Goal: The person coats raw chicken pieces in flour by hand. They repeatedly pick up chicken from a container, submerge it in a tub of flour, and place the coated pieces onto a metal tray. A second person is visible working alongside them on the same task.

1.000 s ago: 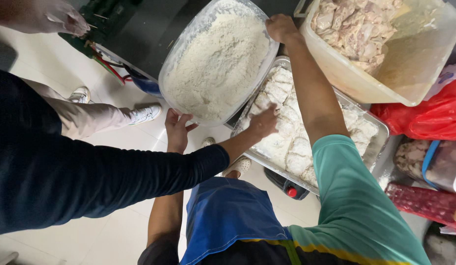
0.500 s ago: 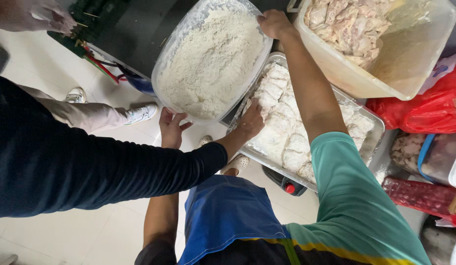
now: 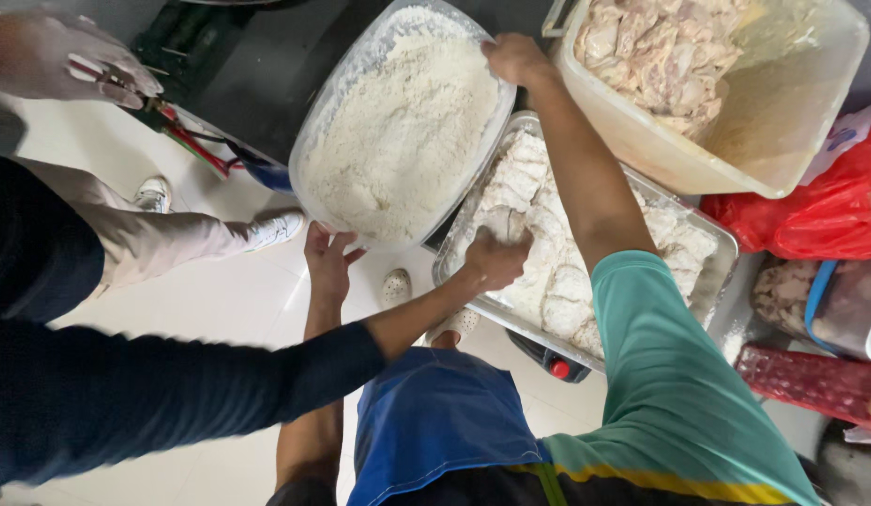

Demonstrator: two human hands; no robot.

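Currently, both of the person's hands are holding one thing:

- The left hand [image 3: 328, 262] is gripping the near rim of the flour tub [image 3: 398, 131]. Its fingers are hooked up under the edge in a closed grip.
- The right hand [image 3: 518, 61] is clamping over the far rim of the same tub, fingers curled shut on it.
- The flour tub is hanging tilted between the two hands. It is sitting over the left edge of the metal tray [image 3: 712, 281] and partly out past the surface, above the floor [image 3: 220, 309]. Whether its base is resting on anything, I cannot tell.
- A co-worker's hand [image 3: 492, 258], reaching in on a dark sleeve, is pressing on a floured piece [image 3: 506, 220] at the tray's left end, just beside the tub's lower rim.
- A gloved hand [image 3: 70, 66] is working well apart, at the far left corner.
- A tub of raw chicken [image 3: 782, 112] is standing at the far right edge of the surface, beside a red bag [image 3: 829, 215].

Risks, as I judge them:

- The tub is looking heavy and full, so flour is likely to be spilling over the low rim if the tilt grows.
- The left grip is catching only the rim, and dusty fingers slipping would drop that end towards the floor.
- The co-worker's arm is crossing under the tub, so a bump there could jolt it.
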